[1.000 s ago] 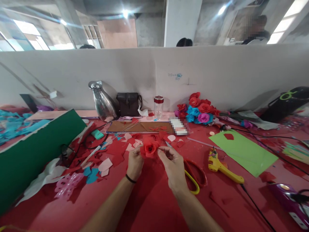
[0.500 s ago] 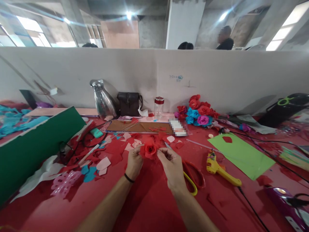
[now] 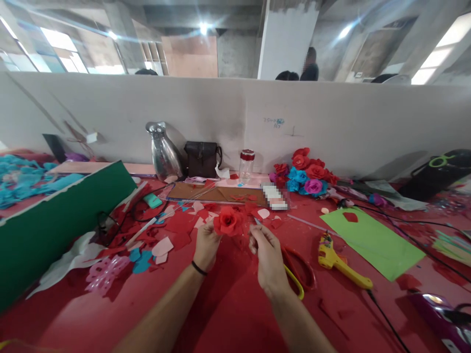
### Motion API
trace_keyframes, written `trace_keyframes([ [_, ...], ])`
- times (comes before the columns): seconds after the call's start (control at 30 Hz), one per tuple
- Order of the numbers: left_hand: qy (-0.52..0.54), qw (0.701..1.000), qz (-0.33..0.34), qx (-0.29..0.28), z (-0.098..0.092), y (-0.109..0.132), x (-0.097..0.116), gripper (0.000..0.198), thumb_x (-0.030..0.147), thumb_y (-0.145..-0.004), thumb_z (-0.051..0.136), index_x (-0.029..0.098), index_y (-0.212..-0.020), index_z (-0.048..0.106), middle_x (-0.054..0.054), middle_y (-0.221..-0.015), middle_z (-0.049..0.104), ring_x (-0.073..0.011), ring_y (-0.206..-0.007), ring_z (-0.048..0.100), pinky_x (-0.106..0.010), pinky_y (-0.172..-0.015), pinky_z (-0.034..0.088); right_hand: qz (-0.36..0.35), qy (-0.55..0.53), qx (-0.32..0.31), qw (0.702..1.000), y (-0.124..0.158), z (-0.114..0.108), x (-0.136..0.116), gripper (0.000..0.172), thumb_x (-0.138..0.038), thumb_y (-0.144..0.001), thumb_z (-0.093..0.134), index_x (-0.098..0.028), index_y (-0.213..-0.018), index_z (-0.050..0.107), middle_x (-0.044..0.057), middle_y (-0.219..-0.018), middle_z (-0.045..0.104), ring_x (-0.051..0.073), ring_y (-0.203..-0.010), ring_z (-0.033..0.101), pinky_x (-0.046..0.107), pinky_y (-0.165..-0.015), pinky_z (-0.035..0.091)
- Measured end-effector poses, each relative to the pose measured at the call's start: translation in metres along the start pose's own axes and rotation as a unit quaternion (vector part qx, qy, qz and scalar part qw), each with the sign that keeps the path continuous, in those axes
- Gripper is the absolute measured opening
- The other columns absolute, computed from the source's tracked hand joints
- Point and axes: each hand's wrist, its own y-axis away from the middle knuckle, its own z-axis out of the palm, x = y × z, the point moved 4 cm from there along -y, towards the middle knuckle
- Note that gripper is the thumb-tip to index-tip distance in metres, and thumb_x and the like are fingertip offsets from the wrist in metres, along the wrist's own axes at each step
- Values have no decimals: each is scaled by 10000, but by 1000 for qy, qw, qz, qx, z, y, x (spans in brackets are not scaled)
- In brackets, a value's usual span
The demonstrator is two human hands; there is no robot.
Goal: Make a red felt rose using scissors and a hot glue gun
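Note:
A red paper rose (image 3: pixel 228 221) is held up over the red table by my left hand (image 3: pixel 206 245), whose fingers close on its underside from the left. My right hand (image 3: pixel 265 247) hovers just right of the rose, apart from it, with the thumb and fingers curled together; whether anything is pinched there I cannot make out. Below and right of that hand lie scissors (image 3: pixel 300 274) with red and yellow handles, partly hidden by it. Red and pink paper pieces (image 3: pixel 162 247) are scattered to the left.
A yellow glue gun (image 3: pixel 340 262) with its cord and a green sheet (image 3: pixel 375 242) lie on the right. Finished paper flowers (image 3: pixel 307 174), a glass jar (image 3: pixel 247 166), a dark bag (image 3: pixel 201 159) and a steel jug (image 3: pixel 165 154) stand at the back. A green panel (image 3: pixel 69 230) rises at left.
My right hand has come away from the rose's edge, moving slightly right, and its fingers have curled in. My left hand still holds the rose. The view has shifted slightly.

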Motion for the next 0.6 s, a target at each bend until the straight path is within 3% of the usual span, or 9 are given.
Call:
trace_keyframes([
  [0.2, 5, 1000, -13, -5, -1, -3, -1, 86, 216, -567, 715, 149, -584, 664, -31, -691, 668, -175, -709, 586, -286, -668, 467, 20, 18, -79, 996, 6, 11, 5, 242, -393, -685, 615, -188, -581, 540, -47, -524, 466, 92, -499, 353, 237, -489, 278],
  [0.4, 10, 1000, -17, -2, -2, -3, -5, 55, 199, -577, 696, 155, -599, 673, -11, -659, 650, -143, -651, 553, -261, -641, 448, -2, 39, -68, 997, 6, 10, 4, 254, -372, -682, 612, -185, -540, 513, -55, -502, 437, 88, -497, 337, 237, -489, 266],
  [0.6, 26, 999, -38, -14, 0, -3, -9, 58, 192, -570, 705, 150, -593, 671, -2, -614, 640, -142, -625, 561, -264, -633, 447, 13, 39, -77, 996, 5, 12, 6, 180, -345, -648, 642, -184, -620, 567, -57, -524, 455, 89, -502, 351, 231, -485, 271],
])
